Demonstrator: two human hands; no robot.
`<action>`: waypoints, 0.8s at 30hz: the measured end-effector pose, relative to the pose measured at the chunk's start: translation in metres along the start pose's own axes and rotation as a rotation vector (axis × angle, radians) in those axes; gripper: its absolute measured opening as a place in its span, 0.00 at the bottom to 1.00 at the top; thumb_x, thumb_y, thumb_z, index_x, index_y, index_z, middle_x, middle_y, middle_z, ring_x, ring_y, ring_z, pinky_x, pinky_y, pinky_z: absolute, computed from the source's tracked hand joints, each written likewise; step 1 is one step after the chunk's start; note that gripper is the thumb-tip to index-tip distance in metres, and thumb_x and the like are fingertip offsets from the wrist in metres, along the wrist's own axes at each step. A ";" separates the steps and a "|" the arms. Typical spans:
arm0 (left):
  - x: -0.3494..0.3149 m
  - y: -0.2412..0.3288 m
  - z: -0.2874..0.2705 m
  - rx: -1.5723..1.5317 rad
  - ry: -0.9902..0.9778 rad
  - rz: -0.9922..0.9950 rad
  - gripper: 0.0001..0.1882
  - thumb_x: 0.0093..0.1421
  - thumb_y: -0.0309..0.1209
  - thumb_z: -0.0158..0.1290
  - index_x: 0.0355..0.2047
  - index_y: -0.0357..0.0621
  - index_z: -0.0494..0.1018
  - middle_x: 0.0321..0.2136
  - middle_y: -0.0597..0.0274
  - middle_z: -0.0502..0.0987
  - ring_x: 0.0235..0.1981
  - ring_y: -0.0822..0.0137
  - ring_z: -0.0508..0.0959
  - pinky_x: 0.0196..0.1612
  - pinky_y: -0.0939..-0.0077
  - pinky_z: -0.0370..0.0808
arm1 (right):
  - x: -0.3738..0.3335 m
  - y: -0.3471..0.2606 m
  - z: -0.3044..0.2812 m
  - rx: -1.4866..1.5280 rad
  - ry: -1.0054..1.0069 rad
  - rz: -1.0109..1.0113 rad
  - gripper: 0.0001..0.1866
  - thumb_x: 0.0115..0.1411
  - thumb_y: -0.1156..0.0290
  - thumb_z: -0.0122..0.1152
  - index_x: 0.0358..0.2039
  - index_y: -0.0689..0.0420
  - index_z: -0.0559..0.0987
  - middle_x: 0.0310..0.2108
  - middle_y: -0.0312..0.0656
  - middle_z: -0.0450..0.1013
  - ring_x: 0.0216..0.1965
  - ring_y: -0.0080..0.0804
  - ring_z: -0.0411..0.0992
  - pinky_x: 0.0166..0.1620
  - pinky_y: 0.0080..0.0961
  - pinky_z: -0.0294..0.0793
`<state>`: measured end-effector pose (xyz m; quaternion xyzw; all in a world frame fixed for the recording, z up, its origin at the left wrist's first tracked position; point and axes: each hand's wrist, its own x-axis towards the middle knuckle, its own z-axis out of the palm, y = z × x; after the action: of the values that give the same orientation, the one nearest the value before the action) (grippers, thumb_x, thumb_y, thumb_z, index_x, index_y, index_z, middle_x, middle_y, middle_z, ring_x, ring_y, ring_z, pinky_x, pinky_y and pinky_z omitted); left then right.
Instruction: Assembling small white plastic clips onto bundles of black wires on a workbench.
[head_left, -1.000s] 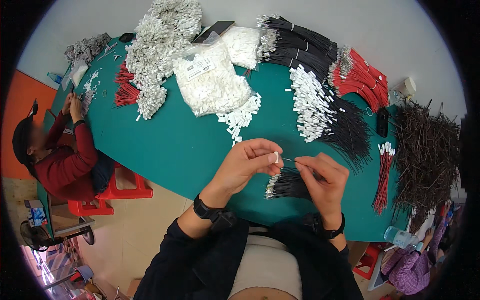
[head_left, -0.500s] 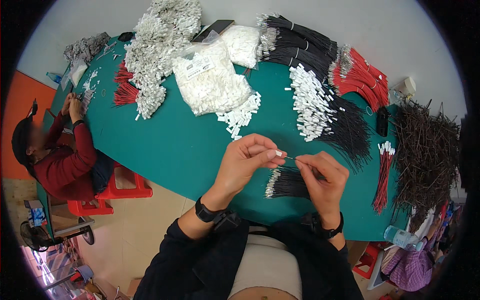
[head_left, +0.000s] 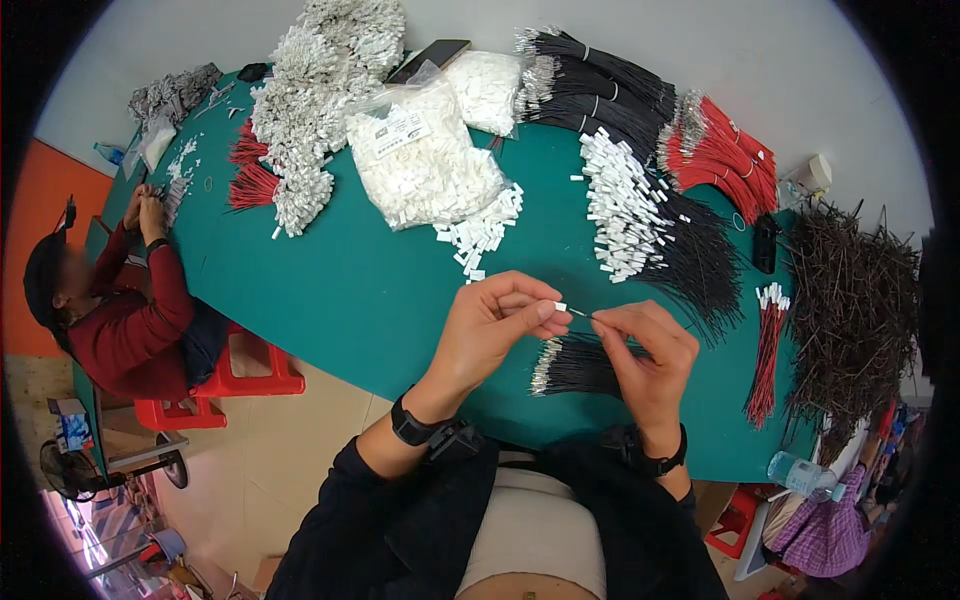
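Note:
Between thumb and fingers, my left hand (head_left: pixel 505 315) pinches a small white connector housing (head_left: pixel 561 307). My right hand (head_left: pixel 648 345) grips a black wire (head_left: pixel 592 318) close to its tip. The wire's end meets the housing; whether it is inside cannot be made out. Below my hands lies a bundle of black wires (head_left: pixel 575 367) with bare metal terminals at its left end. Beyond my right hand is a pile of black wires with white housings fitted (head_left: pixel 625 210). Loose white housings (head_left: pixel 485 235) spill from a clear plastic bag (head_left: pixel 420 165) ahead of my left hand.
Black wire bundles (head_left: pixel 600 85) and red ones (head_left: pixel 725 160) line the far side. A red wire bundle (head_left: pixel 768 350) and a heap of dark brown wires (head_left: pixel 850 315) lie right. At left, a co-worker in a red sleeve (head_left: pixel 140 330) works at the green table (head_left: pixel 300 290).
My hands stay almost in place, still holding the housing and wire together. The housing and wire tip have shifted only very slightly.

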<state>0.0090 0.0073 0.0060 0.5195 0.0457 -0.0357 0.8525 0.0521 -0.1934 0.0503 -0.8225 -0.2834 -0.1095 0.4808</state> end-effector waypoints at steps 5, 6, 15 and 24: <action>0.001 -0.001 -0.001 -0.043 0.015 -0.011 0.07 0.67 0.23 0.58 0.44 0.32 0.79 0.36 0.49 0.85 0.37 0.63 0.87 0.42 0.73 0.84 | -0.001 0.002 0.001 -0.023 0.010 -0.027 0.10 0.49 0.85 0.72 0.32 0.60 0.85 0.29 0.42 0.81 0.31 0.37 0.79 0.35 0.29 0.75; 0.001 -0.001 -0.002 -0.050 0.020 -0.011 0.07 0.66 0.22 0.59 0.43 0.32 0.80 0.36 0.50 0.85 0.37 0.63 0.87 0.42 0.73 0.84 | -0.001 0.001 0.000 -0.023 0.011 -0.027 0.10 0.49 0.85 0.72 0.32 0.60 0.85 0.29 0.42 0.81 0.31 0.37 0.79 0.35 0.29 0.75; 0.000 -0.003 -0.002 -0.122 0.060 0.013 0.06 0.62 0.19 0.62 0.40 0.32 0.83 0.36 0.51 0.85 0.37 0.65 0.86 0.43 0.74 0.83 | 0.000 -0.001 -0.002 -0.060 -0.007 -0.060 0.09 0.50 0.86 0.72 0.32 0.62 0.86 0.28 0.43 0.81 0.30 0.34 0.79 0.34 0.25 0.76; -0.002 -0.002 0.000 -0.036 0.068 0.035 0.09 0.61 0.18 0.63 0.43 0.32 0.82 0.37 0.53 0.85 0.38 0.66 0.86 0.46 0.74 0.84 | 0.000 -0.001 -0.001 -0.062 -0.027 -0.037 0.09 0.50 0.85 0.72 0.33 0.62 0.86 0.28 0.43 0.81 0.30 0.34 0.79 0.34 0.25 0.76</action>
<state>0.0068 0.0069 0.0045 0.5059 0.0660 -0.0021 0.8600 0.0518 -0.1938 0.0514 -0.8332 -0.3015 -0.1158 0.4490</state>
